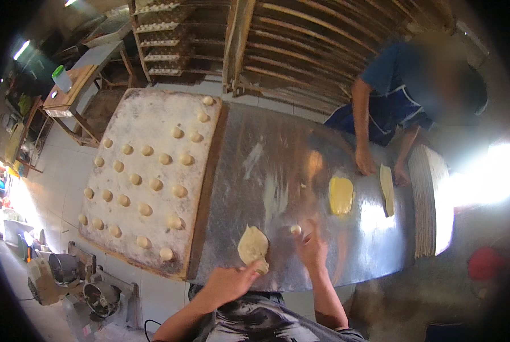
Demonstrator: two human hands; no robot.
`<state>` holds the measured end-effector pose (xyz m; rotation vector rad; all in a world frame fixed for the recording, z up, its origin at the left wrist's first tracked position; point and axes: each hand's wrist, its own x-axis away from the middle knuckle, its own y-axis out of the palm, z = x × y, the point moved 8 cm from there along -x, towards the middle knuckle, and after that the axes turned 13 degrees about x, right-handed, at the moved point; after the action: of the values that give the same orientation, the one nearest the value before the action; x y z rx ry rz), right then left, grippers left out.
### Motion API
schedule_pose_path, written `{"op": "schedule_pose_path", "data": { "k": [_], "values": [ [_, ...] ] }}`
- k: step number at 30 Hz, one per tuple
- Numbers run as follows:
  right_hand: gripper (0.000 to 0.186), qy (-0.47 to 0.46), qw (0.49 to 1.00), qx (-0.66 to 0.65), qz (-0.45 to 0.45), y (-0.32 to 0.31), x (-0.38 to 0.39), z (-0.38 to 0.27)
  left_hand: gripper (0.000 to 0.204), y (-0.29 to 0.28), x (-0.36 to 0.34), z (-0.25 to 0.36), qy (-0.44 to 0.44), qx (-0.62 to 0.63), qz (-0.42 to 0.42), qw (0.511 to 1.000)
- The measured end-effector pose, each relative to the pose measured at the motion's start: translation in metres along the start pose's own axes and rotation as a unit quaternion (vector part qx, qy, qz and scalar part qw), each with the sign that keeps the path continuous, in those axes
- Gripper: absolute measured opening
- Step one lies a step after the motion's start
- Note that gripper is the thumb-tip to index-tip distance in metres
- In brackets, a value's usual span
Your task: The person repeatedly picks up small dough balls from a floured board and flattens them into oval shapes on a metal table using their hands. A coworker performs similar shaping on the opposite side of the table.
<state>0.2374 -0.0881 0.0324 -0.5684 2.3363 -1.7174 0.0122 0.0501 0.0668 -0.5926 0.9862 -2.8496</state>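
On the metal table's near side lies a flattened, pale piece of dough. My left hand pinches its near edge between thumb and fingers, where the dough bunches up. Right of it, my right hand is over the table with a small ball of dough at its fingertips. It seems to be gripped there, though the fingers are partly blurred. Farther right, a yellow, buttery-looking slab lies on the metal.
A floured board with rows of dough balls adjoins the metal table on the left. Across the table, a co-worker's hands are beside a long dough strip. A stack of boards stands far right; wooden racks are behind.
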Motion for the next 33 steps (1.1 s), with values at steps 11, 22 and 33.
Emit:
{"op": "schedule_pose_path", "data": {
  "k": [11, 22, 33],
  "values": [
    [0.023, -0.38, 0.868, -0.236, 0.214, -0.097, -0.09, -0.338, 0.036, 0.09, -0.042, -0.006, 0.06, 0.003, -0.006, 0.998],
    [0.06, -0.062, 0.868, -0.492, -0.014, 0.03, -0.098, -0.243, 0.025, 0.087, -0.041, -0.055, 0.067, 0.226, 0.022, 0.971],
    [0.05, 0.284, 0.629, -0.635, -0.347, 0.144, 0.142, -0.06, 0.039, 0.045, 0.029, 0.032, 0.273, -0.089, 0.101, 0.953]
  ]
}}
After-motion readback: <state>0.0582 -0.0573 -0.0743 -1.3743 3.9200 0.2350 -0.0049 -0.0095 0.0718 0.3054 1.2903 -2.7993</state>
